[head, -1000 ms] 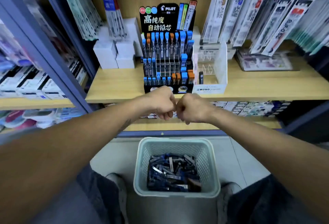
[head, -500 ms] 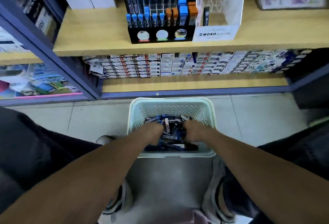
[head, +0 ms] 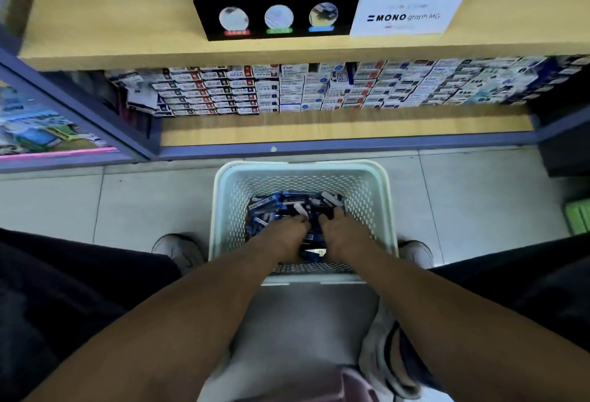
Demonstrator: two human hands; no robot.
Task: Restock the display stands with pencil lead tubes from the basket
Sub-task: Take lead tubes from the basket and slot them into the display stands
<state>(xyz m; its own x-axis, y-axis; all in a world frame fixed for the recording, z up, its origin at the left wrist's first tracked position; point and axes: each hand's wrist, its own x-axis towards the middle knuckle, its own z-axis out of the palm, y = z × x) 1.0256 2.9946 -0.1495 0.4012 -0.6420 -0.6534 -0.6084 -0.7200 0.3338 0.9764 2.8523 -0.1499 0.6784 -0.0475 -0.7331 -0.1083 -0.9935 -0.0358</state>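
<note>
Both hands down in the basket [head: 223,210], which sits on the floor at 6 o'clock from the shelf, btwn the person's shoes. Left hand [head: 285,235] and right hand [head: 343,234] are side by side w/ fingers dug into the pile of lead tubes [head: 277,207]; can't tell if either is grasping one or just resting on the pile. Black display stand [head: 271,23] at 12 o'clock on the shelf [head: 111,18], blue and orange tubes standing in it, white display stand [head: 402,20] touching at its 3 o'clock.
</note>
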